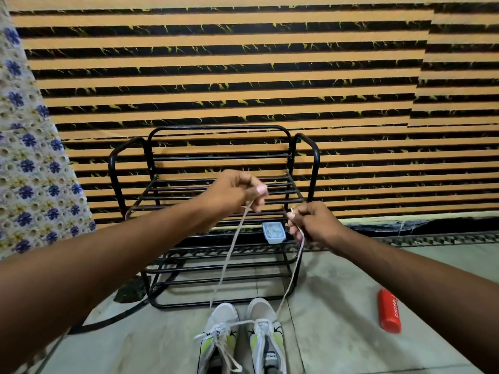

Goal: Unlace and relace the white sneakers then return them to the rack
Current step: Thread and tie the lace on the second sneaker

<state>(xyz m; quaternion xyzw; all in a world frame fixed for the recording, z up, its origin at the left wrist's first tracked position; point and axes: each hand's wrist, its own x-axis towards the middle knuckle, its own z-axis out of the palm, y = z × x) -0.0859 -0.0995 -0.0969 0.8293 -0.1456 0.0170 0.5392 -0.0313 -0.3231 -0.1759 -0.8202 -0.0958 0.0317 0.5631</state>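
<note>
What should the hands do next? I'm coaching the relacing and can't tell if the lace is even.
Probably level the two ends. The left hand and right hand each pinch one end of the lace, pulled up taut from the right sneaker, and the left sits higher.

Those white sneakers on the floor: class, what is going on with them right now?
A person is working on the lace of the white sneakers, which stand side by side on the floor in front of a black metal rack. The left hand and the right hand each pinch one end, pulled up and apart. The lace runs down to the right sneaker; the left sneaker is laced, its ends loose. A red bottle lies nearby.
</note>
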